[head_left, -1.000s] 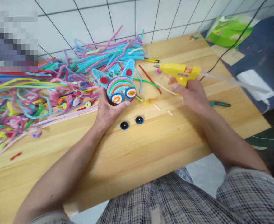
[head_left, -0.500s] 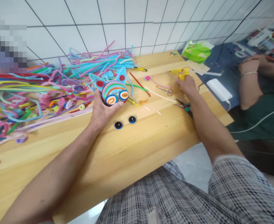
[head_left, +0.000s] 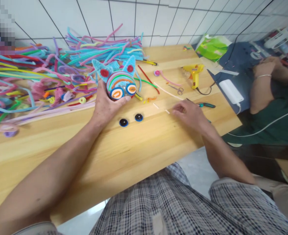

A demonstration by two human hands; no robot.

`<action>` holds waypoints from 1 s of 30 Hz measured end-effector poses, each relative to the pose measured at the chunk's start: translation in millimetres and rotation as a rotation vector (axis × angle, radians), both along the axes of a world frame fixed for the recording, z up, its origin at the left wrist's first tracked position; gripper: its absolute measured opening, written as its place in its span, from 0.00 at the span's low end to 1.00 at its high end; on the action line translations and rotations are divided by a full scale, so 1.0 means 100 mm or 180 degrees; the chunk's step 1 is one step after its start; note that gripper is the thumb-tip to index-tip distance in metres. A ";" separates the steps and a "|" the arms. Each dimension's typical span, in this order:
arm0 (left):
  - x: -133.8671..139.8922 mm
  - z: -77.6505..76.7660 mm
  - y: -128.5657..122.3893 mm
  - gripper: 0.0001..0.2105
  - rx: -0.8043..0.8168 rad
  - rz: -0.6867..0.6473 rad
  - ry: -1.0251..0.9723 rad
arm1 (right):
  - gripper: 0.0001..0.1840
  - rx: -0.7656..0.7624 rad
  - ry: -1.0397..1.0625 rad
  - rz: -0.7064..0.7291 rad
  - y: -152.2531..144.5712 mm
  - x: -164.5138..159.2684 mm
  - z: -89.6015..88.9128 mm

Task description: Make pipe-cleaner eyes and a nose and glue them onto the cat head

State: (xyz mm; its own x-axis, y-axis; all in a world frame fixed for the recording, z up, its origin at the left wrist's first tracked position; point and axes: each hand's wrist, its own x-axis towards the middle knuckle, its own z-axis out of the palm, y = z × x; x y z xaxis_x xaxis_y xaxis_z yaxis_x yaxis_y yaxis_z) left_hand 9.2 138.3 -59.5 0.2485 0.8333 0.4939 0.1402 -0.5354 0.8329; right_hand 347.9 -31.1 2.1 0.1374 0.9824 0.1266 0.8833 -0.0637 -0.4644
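My left hand (head_left: 107, 103) is wrapped round a pipe-cleaner animal head (head_left: 120, 80) with blue pointed ears, striped bands and two white-and-orange ovals ringed in blue. On the wood in front of it lie two black discs with blue rims, the left disc (head_left: 123, 122) and the right disc (head_left: 139, 117). My right hand (head_left: 189, 114) hovers low over the table with loosely bent fingers and nothing visible in them. It partly covers a pair of pliers (head_left: 206, 105) with green handles. Behind it a yellow glue gun (head_left: 194, 74) rests on the table.
Many coloured pipe cleaners (head_left: 36, 85) are heaped along the wall at the left. Small scissors (head_left: 177, 88) and loose stems lie mid-table. To the right are a green packet (head_left: 212, 49), a white power strip (head_left: 231, 91) and another person's arms (head_left: 263, 78).
My right hand has let go of the glue gun, which now lies on the table, and has come nearer and to the left. My left hand still holds the animal head.
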 end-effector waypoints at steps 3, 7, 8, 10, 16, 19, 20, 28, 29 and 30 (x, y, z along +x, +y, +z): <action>0.01 0.01 0.00 0.45 -0.0200 0.0052 -0.0116 | 0.08 -0.0241 -0.0023 0.0176 -0.02 -0.22 -0.03; 0.02 0.00 0.01 0.45 -0.0234 0.0048 -0.0100 | 0.06 -0.0354 -0.0269 -0.0005 0.02 -0.31 -0.06; 0.02 0.00 0.01 0.45 -0.0227 0.0065 -0.0098 | 0.06 -0.0392 -0.0262 -0.0038 0.03 -0.32 -0.06; 0.02 0.01 0.00 0.44 -0.0224 0.0116 -0.0066 | 0.07 -0.0406 -0.0028 -0.0032 0.08 -0.33 -0.02; 0.02 0.04 -0.01 0.43 -0.0263 0.0139 -0.0004 | 0.10 0.0170 0.1467 0.0446 0.49 -0.52 0.18; 0.03 0.03 0.00 0.44 -0.0252 0.0160 0.0040 | 0.15 0.0269 0.1929 0.0720 0.79 -0.74 0.25; 0.03 0.03 0.00 0.45 -0.0226 0.0189 0.0043 | 0.15 0.0257 0.2022 0.0772 0.88 -0.82 0.26; 0.06 -0.02 -0.02 0.42 -0.0141 0.0252 -0.0129 | 0.11 0.0275 0.2431 0.0779 1.19 -1.11 0.13; 0.06 -0.02 -0.03 0.42 -0.0133 0.0245 -0.0123 | 0.12 0.0281 0.2441 0.0771 1.19 -1.10 0.11; 0.06 -0.02 -0.03 0.42 -0.0124 0.0243 -0.0115 | 0.13 0.0278 0.2445 0.0764 1.19 -1.10 0.10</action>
